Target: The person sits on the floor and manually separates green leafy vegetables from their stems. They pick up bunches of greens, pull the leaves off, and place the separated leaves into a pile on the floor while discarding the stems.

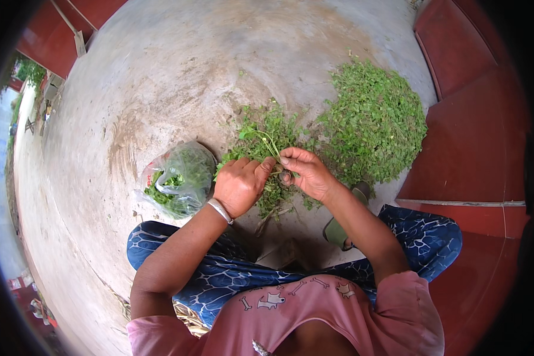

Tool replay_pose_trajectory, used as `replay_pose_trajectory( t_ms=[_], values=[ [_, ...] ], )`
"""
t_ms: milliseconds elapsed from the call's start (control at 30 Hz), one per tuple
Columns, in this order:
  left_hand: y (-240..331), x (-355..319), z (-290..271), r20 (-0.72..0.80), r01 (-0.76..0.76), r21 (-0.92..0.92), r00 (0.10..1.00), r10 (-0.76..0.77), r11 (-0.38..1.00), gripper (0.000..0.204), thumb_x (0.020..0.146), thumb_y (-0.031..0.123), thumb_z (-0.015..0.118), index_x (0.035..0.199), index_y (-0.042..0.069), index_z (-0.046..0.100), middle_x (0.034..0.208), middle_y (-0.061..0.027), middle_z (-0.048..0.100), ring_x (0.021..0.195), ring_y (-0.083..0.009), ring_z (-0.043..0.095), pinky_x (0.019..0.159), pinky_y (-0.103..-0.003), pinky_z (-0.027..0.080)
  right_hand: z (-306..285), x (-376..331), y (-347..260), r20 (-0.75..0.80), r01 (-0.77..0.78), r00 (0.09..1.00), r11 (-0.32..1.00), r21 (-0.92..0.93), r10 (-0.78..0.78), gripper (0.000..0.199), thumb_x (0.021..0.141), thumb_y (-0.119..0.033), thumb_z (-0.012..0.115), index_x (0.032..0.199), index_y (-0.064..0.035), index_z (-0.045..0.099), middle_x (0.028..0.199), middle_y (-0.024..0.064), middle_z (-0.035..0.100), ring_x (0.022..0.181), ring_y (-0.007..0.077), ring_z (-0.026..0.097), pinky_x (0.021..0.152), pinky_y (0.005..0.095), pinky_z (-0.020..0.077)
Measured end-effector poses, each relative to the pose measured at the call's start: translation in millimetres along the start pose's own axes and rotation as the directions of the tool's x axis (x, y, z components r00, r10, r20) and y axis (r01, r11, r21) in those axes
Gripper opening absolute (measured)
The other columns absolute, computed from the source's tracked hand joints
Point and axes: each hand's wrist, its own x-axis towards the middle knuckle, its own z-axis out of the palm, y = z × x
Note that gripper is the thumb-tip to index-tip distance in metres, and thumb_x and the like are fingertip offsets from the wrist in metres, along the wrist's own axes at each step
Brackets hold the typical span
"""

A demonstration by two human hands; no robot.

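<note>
My left hand [241, 185], with a pale bracelet at its wrist, is closed, thumb and fingers meeting at the base of a thin leafy green sprig [269, 142]. The fingers of my right hand [307, 172] pinch the same sprig by its lower stems, close against my left thumb. Under both hands lies a small heap of leafy greens [279, 126] with loose roots and stalks on its near side. To the left, a clear plastic bag [191, 196] stands open with picked green leaves [160, 188] inside. What my left palm covers is hidden.
A broad pile of leafy greens [377, 121] spreads on the concrete floor [190, 71] to the right. Red panels [471, 148] rise beyond it. An olive-green shoe [336, 231] shows by my right knee. Dry woven straw [190, 320] lies under me.
</note>
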Motion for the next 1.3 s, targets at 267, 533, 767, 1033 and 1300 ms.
replay_pose_trajectory(
  t_ms=[267,533,767,1033,1300],
  values=[
    [0.7,1.5,-3.8,0.031,0.046,-0.058,0.999,-0.045,0.997,0.068,0.052,0.003,0.067,0.118,0.009,0.052,0.076,-0.0039,0.059,0.070,-0.0233,0.058,0.062,-0.035,0.048,-0.4,1.2,2.1,0.003,0.019,1.000,1.000,0.020,-0.019,0.014,0.089,-0.018,0.058,0.099,-0.0086,0.059,0.085,-0.0002,0.058,0.072,0.0083,0.051,0.063,0.0235,0.0437],
    [0.3,5.1,-5.3,0.100,0.151,-0.171,0.986,-0.135,0.974,0.059,0.054,0.002,0.067,0.111,0.009,0.053,0.081,-0.0074,0.062,0.074,-0.0272,0.059,0.065,-0.037,0.049,-1.4,3.3,7.5,0.000,0.042,0.999,0.999,0.015,-0.042,0.014,0.089,-0.020,0.058,0.099,-0.0097,0.059,0.084,-0.0013,0.057,0.069,0.0079,0.051,0.062,0.0232,0.0435],
    [0.5,6.6,-8.1,0.132,0.183,-0.233,0.979,-0.155,0.955,0.048,0.061,0.003,0.064,0.108,0.007,0.055,0.085,-0.0087,0.063,0.078,-0.0280,0.060,0.068,-0.037,0.049,-0.1,3.8,6.7,0.003,0.028,1.000,1.000,0.005,-0.028,0.015,0.089,-0.020,0.058,0.099,-0.0094,0.058,0.083,-0.0017,0.057,0.069,0.0079,0.051,0.062,0.0232,0.0436],
    [0.7,5.2,-1.8,0.222,0.244,-0.239,0.956,-0.192,0.940,0.046,0.062,0.000,0.061,0.108,0.004,0.055,0.095,-0.0131,0.062,0.086,-0.0324,0.059,0.073,-0.041,0.049,0.6,4.8,8.9,0.030,0.032,0.999,0.999,0.023,-0.033,0.016,0.087,-0.017,0.061,0.099,-0.0077,0.058,0.081,-0.0026,0.056,0.068,0.0075,0.053,0.062,0.0235,0.0446],
    [3.9,7.5,-5.3,0.349,0.343,-0.213,0.901,-0.256,0.915,0.030,0.067,0.006,0.062,0.096,0.003,0.054,0.085,-0.0159,0.060,0.081,-0.0351,0.059,0.068,-0.044,0.049,4.5,7.8,12.8,-0.032,0.050,0.998,0.987,-0.156,-0.056,0.017,0.088,-0.018,0.060,0.100,-0.0068,0.057,0.081,-0.0026,0.055,0.068,0.0063,0.053,0.061,0.0231,0.0448]
  ],
)
